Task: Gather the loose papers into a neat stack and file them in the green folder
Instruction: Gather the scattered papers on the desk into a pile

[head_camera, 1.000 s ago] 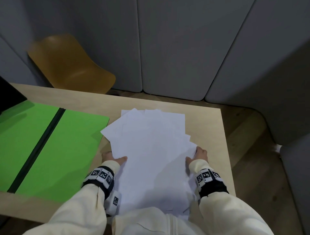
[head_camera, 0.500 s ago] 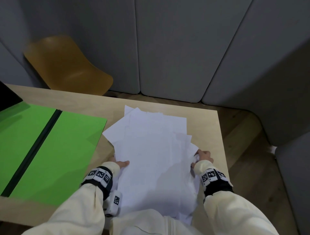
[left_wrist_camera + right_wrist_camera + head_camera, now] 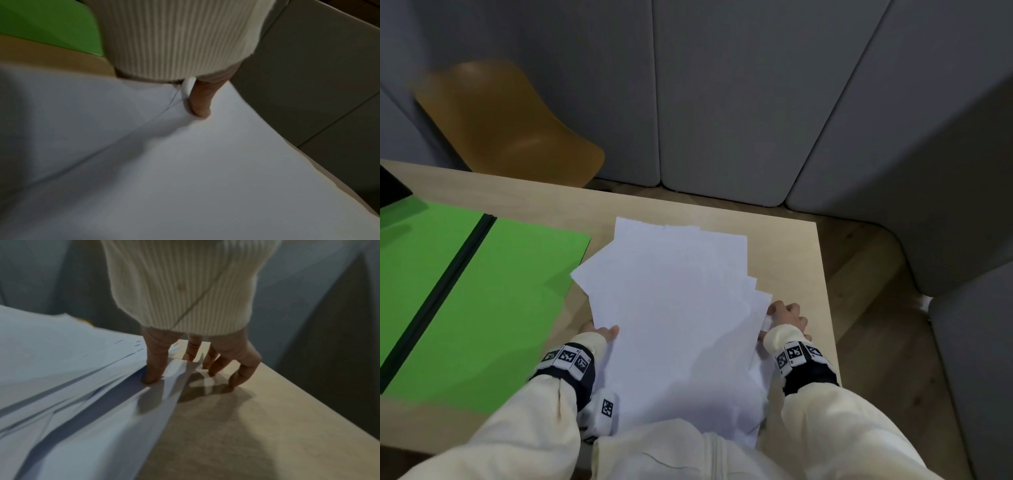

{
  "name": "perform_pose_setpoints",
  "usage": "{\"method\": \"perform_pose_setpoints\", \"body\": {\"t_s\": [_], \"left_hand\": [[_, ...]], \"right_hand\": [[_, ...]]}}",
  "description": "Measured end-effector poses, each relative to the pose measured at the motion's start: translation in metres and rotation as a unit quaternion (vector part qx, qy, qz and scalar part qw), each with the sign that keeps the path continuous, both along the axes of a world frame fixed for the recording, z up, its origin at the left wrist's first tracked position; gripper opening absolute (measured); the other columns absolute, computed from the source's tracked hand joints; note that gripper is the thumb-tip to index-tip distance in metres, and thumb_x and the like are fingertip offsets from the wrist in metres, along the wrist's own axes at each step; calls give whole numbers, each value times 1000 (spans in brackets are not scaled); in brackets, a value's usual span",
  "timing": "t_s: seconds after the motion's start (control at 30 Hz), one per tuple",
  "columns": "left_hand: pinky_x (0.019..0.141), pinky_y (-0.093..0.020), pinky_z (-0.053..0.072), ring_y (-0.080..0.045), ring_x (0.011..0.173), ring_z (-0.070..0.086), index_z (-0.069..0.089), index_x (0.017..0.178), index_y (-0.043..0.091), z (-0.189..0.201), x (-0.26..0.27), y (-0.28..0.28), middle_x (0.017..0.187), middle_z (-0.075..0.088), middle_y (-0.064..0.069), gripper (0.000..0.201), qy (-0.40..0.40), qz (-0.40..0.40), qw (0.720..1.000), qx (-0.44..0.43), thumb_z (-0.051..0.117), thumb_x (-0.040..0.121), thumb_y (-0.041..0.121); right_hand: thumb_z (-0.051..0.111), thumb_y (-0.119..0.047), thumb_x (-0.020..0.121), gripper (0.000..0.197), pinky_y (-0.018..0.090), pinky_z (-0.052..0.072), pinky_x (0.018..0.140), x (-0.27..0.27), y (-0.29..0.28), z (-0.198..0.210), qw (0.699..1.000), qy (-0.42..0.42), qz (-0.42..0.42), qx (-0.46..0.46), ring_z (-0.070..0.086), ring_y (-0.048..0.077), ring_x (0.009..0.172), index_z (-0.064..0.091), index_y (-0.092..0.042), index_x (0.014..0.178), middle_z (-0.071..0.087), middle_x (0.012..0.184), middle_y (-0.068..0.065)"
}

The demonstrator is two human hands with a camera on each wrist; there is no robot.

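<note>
Several white papers (image 3: 678,308) lie in a loose, fanned pile on the wooden table (image 3: 787,246), their near end reaching my lap. My left hand (image 3: 602,332) holds the pile's left edge. Its thumb (image 3: 200,104) presses on the top sheet and its fingers are hidden under the paper. My right hand (image 3: 787,317) grips the right edge. Its thumb (image 3: 154,365) is dug in between the sheets, and its curled fingertips (image 3: 213,368) touch the table beside the pile. The green folder (image 3: 482,301) lies open to the left, with a black spine (image 3: 448,274).
A mustard chair (image 3: 510,126) stands behind the table at the far left. Grey padded panels (image 3: 739,96) enclose the back and right. The table's right edge (image 3: 825,291) runs close to my right hand. A dark object (image 3: 390,188) sits at the far left.
The fanned sheets have drawn closer together into a narrower pile. My right hand's fingers have curled in against the right edge, and both hands have pushed slightly inward.
</note>
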State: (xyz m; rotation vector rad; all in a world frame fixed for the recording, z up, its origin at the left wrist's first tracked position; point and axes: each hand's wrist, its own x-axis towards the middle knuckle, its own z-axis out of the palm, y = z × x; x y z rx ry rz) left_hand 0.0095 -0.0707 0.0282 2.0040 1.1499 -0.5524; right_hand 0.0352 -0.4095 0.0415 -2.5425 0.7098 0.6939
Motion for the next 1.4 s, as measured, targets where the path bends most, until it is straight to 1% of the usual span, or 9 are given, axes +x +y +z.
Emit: {"method": "perform_pose_setpoints", "body": {"t_s": [0.2,0.4,0.53,0.73,0.93,1.07,1.13,1.27,1.4], "left_hand": [[106,-34,35,-34,128,49,46,131,-7,-7,-4,2,137,51,-19,54,-30,69,995,-65,65,86,15],[106,-36,37,-33,125,52,50,127,-8,-1,-5,5,134,55,-20,51,-30,92,993,-71,67,84,13],[111,-34,30,-29,133,44,38,137,-8,11,-6,1,145,44,-17,61,-4,76,996,-49,63,88,19],[109,-37,33,-33,131,46,40,136,-6,9,-5,2,142,47,-19,65,-19,53,997,-59,68,84,22],[109,-36,31,-34,133,43,37,137,-8,18,-7,-6,144,43,-20,60,-30,13,999,-8,64,86,6],[112,-32,27,-27,139,35,30,142,-5,26,-6,-2,151,34,-15,58,-1,8,999,38,52,94,20],[113,-27,24,-23,144,26,20,146,-2,28,-4,4,156,24,-12,62,-7,20,999,41,45,97,28],[113,-32,25,-28,142,29,24,145,-4,16,-2,9,153,29,-15,70,3,24,1000,4,57,91,27],[107,-37,34,-34,129,47,44,134,-6,5,-4,13,139,50,-19,60,-31,62,997,-37,69,83,17]], "right_hand": [[69,-16,74,67,34,44,82,-4,1,-5,988,-43,-87,120,46,27,87,33,-22,130,47,124,16],[60,-11,85,41,31,42,78,-9,-15,-1,968,-129,-167,133,54,31,91,51,-10,125,58,120,20],[62,-11,85,38,43,48,94,-7,-28,4,929,-154,-301,151,58,41,107,54,-5,122,59,122,23],[63,-12,85,48,38,43,97,-14,-10,4,942,-58,-275,182,56,39,115,48,4,128,58,125,23],[60,-13,87,33,33,45,88,-11,-3,2,939,-136,-238,207,62,36,100,59,-1,118,66,109,18],[62,-15,85,24,27,41,79,-4,-12,7,910,-228,-270,218,61,26,81,66,-1,104,69,93,12],[64,-21,84,30,29,45,81,-2,-12,10,917,-188,-263,234,63,27,86,65,-3,107,70,105,17],[72,-34,77,71,39,44,96,-8,-5,11,981,56,-134,132,53,32,120,41,-7,136,54,134,13],[73,-35,75,78,38,41,104,-7,-2,14,990,89,-79,76,50,31,125,37,-8,139,50,138,10]]}}
